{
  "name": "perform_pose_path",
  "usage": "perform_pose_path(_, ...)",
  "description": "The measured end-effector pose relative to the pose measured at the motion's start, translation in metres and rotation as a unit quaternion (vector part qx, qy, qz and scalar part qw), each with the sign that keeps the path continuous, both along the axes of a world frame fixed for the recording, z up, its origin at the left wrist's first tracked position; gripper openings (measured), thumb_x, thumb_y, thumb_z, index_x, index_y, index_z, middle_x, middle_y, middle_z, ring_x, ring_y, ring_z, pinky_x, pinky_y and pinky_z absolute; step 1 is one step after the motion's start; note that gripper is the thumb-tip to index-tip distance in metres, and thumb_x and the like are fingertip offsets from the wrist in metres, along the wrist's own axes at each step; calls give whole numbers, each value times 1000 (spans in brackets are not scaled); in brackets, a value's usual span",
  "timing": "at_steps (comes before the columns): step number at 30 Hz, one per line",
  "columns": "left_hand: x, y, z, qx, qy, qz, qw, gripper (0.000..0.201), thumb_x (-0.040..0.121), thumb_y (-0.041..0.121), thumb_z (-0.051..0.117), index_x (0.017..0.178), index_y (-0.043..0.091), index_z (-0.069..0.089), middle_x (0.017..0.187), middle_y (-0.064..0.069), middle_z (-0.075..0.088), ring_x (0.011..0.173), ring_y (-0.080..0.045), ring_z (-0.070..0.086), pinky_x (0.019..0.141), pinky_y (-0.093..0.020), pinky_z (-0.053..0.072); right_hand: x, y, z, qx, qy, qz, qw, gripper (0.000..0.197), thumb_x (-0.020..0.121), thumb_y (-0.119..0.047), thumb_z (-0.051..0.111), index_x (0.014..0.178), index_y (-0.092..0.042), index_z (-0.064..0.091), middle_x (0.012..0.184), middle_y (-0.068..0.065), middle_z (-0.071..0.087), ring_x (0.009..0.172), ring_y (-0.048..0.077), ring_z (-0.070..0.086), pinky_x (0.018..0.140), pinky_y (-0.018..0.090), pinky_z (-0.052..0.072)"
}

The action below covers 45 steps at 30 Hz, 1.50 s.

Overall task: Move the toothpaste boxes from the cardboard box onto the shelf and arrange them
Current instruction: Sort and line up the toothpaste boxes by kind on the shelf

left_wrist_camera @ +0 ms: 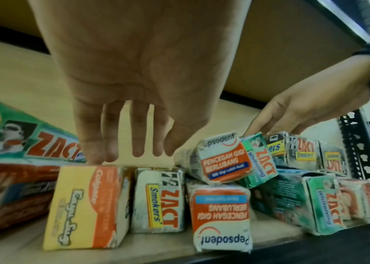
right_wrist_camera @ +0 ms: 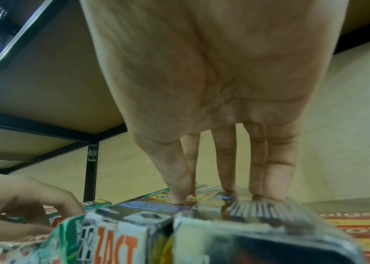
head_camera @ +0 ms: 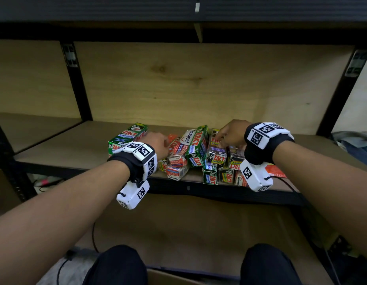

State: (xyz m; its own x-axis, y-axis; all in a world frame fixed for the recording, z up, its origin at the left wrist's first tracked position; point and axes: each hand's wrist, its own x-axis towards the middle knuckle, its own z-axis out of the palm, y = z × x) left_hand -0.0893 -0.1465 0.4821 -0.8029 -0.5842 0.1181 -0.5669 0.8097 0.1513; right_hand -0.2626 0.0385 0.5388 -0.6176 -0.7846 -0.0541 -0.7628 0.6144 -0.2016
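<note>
Several toothpaste boxes lie in a loose pile on the wooden shelf (head_camera: pixel 65 149), near its front edge. My left hand (head_camera: pixel 165 144) hangs over the pile's left part with straight fingers; its fingertips (left_wrist_camera: pixel 93 159) touch the top of a yellow-orange Colgate box (left_wrist_camera: pixel 84 207). Next to that box stand a Zact Smokers box (left_wrist_camera: pixel 159 200) and a Pepsodent box (left_wrist_camera: pixel 220 219). A green Zact box (head_camera: pixel 127 138) lies at the far left. My right hand (head_camera: pixel 221 138) rests straight fingertips (right_wrist_camera: pixel 179 198) on the black Zact Smokers boxes (head_camera: pixel 216 155) on the right.
Black metal uprights (head_camera: pixel 75 83) frame the bay, with a wooden back panel and another shelf above. A flat orange Colgate box (head_camera: pixel 275 171) lies right of the pile. Bare shelf board stretches to the left. A cardboard edge (head_camera: pixel 168 278) shows between my knees.
</note>
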Motion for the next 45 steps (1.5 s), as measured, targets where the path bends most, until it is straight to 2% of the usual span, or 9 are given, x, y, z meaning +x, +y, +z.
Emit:
perform_pose_path(4, -3, -9, -2, -26, -77, 23, 996, 23, 92, 25, 53, 108, 15, 67, 103, -8, 69, 87, -25, 63, 75, -32, 53, 1, -2, -2, -5, 10, 6, 1000, 37, 88, -28, 70, 125, -30, 69, 103, -12, 69, 92, 13, 55, 81, 25, 44)
perform_pose_path(7, -4, -16, -4, -3, -91, 40, 995, 27, 94, 32, 49, 102, 13, 67, 107, -12, 70, 82, -24, 60, 68, -29, 47, 2, -2, -2, 10, 8, 7, 1000, 38, 88, -29, 70, 126, -31, 67, 95, -15, 67, 92, 14, 57, 82, 26, 46)
perform_pose_path(12, 0, -17, 5, 32, -92, 46, 994, 43, 95, 45, 51, 121, 13, 64, 114, -9, 65, 95, -24, 61, 79, -30, 49, 5, 1, 0, 25, 41, 16, 999, 38, 91, -31, 67, 129, -32, 65, 131, -7, 62, 114, 17, 56, 92, 27, 44)
perform_pose_path(16, 5, -14, 10, 65, -111, 41, 991, 43, 97, 29, 55, 136, 12, 55, 136, -7, 56, 121, -26, 56, 88, -28, 45, 6, 4, 1, 15, 26, 7, 1000, 36, 91, -33, 67, 128, -33, 66, 95, -16, 66, 99, 14, 58, 83, 24, 41)
perform_pose_path(21, 16, -22, 6, 110, -43, 34, 992, 47, 88, 30, 67, 132, 18, 60, 132, -3, 59, 111, -24, 61, 91, -34, 54, 7, 4, 1, 10, 15, 4, 1000, 37, 92, -33, 67, 128, -33, 65, 98, -13, 64, 87, 9, 57, 81, 23, 43)
perform_pose_path(25, 21, -22, -4, 111, 48, 44, 992, 47, 82, 31, 75, 127, 23, 65, 132, -1, 61, 99, -17, 62, 84, -26, 52, 7, 5, -1, 21, 33, 15, 999, 38, 91, -36, 66, 129, -35, 65, 132, -8, 62, 109, 14, 55, 87, 23, 41)
perform_pose_path(31, 25, -23, 3, 192, 176, 80, 962, 48, 80, 26, 76, 126, 27, 66, 117, 3, 70, 88, -14, 67, 71, -23, 54, 9, 8, -3, 40, 57, 20, 997, 39, 93, -39, 61, 132, -40, 60, 139, -11, 57, 123, 18, 54, 101, 30, 45)
perform_pose_path(39, 17, 5, 32, 446, 377, 52, 810, 45, 88, 12, 69, 131, 22, 60, 109, -10, 72, 83, -28, 74, 73, -50, 60, 17, 12, 3, 50, 60, 17, 997, 37, 93, -32, 57, 130, -37, 63, 139, -9, 57, 120, 19, 56, 96, 30, 47)
perform_pose_path(45, 3, 37, 46, 614, 425, -43, 663, 46, 93, 3, 57, 136, 19, 49, 115, -14, 70, 100, -33, 70, 83, -52, 57, 35, 9, 6, -245, -62, 16, 967, 31, 95, -50, 54, 122, -36, 61, 113, -5, 66, 86, 13, 66, 81, 32, 58)
